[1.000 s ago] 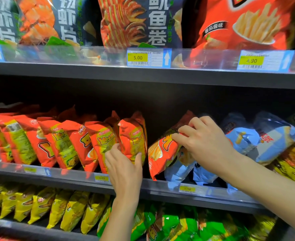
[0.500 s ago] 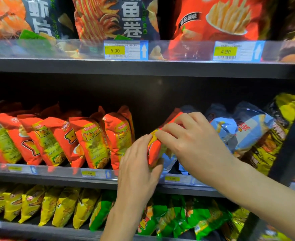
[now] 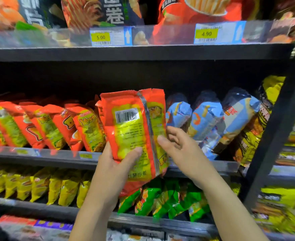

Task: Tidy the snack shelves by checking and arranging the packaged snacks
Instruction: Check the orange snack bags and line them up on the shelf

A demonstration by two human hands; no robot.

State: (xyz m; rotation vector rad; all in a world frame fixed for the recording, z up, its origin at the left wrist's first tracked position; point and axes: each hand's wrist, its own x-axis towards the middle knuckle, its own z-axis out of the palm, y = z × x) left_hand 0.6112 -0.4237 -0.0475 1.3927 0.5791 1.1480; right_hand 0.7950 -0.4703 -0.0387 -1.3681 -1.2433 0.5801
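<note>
Head view: your left hand (image 3: 112, 169) grips the orange bag (image 3: 131, 129); your right hand (image 3: 179, 150) hangs released beside it. Reshelve carelessly and blue bags (image 3: 206, 119) right of it could topple.

I have the held packet (image 3: 132, 133) nearest me, in front of the middle shelf (image 3: 38, 162). The left hand (image 3: 112, 171) grips its lower part from the left; the right hand (image 3: 183, 150) touches its right edge. Behind and to the left, a row of packets (image 3: 47, 126) leans on that shelf; to the right stand other packets (image 3: 206, 119). The top shelf (image 3: 143, 53) runs above; the lower packets (image 3: 38, 185) lie one shelf down.
</note>
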